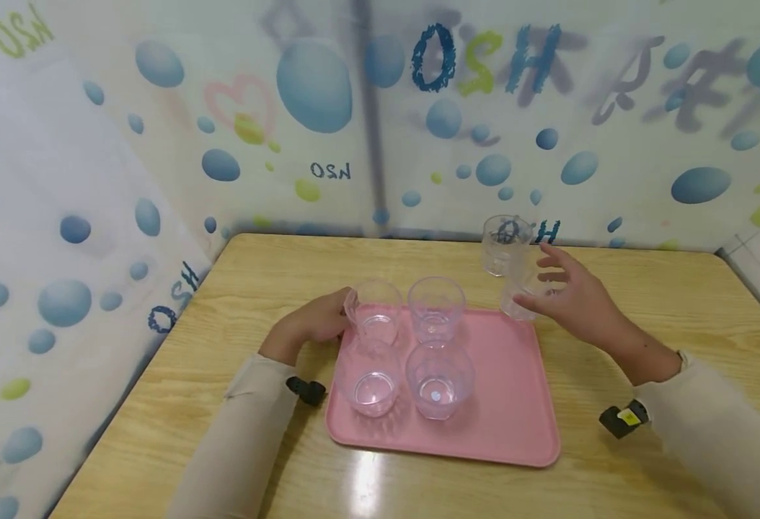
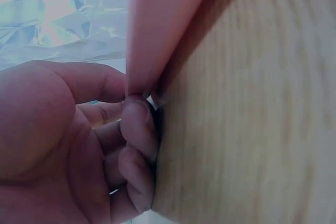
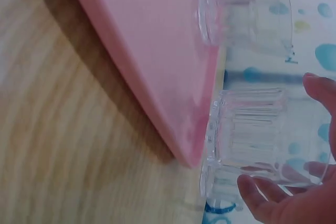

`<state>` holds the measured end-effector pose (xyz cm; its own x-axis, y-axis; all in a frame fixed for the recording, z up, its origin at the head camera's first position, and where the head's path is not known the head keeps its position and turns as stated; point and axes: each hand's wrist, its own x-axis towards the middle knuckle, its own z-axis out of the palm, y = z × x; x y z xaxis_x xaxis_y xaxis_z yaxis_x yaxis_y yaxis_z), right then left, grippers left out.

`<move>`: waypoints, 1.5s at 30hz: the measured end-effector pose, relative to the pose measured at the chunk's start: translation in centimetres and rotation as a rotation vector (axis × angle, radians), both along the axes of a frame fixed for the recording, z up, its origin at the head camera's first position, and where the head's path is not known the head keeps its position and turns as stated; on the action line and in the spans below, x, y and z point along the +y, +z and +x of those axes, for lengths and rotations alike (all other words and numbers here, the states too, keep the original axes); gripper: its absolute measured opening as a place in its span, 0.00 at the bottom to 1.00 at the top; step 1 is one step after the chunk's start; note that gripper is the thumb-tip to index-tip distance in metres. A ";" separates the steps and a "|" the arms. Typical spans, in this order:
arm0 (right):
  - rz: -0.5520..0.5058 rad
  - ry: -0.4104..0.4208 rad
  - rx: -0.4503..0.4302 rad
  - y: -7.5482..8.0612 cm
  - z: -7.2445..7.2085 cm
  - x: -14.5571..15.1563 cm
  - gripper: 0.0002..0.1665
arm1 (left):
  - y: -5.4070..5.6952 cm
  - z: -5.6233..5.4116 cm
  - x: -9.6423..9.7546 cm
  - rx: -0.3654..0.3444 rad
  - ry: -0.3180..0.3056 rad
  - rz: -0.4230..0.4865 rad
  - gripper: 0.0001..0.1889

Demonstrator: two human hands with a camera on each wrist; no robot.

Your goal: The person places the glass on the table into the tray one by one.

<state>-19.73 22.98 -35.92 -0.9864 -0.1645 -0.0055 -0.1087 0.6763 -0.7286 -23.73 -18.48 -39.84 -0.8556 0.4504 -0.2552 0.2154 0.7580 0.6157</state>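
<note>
A pink tray (image 1: 503,389) lies on the table with several clear cups on it, in two rows on its left and middle: back-left cup (image 1: 378,313), back-middle cup (image 1: 437,310), front-left cup (image 1: 372,386), front-middle cup (image 1: 440,382). My left hand (image 1: 320,316) holds the tray's left edge near the back corner; in the left wrist view the fingers (image 2: 137,124) curl at its rim. My right hand (image 1: 577,299) is spread around a clear ribbed cup (image 3: 257,129) by the tray's back right corner, with a gap at the thumb. Whether that cup touches the tray, I cannot tell.
Another clear cup (image 1: 503,249) stands farther back on the wooden table (image 1: 276,270), near the patterned wall covering (image 1: 406,166). The tray's raised rim (image 1: 445,454) runs along its front.
</note>
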 end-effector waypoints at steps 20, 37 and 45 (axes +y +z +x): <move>-0.078 0.128 -0.017 -1.3 2.0 -3.7 0.61 | -0.4 -0.2 -0.4 -0.057 0.023 0.083 0.20; -0.094 0.141 -0.043 -0.5 1.4 -3.0 0.56 | -0.2 -0.2 0.0 -0.038 0.000 0.044 0.22; 0.040 -0.003 0.077 1.0 -2.3 -0.8 0.50 | -0.3 -0.3 0.0 -0.019 -0.009 0.012 0.24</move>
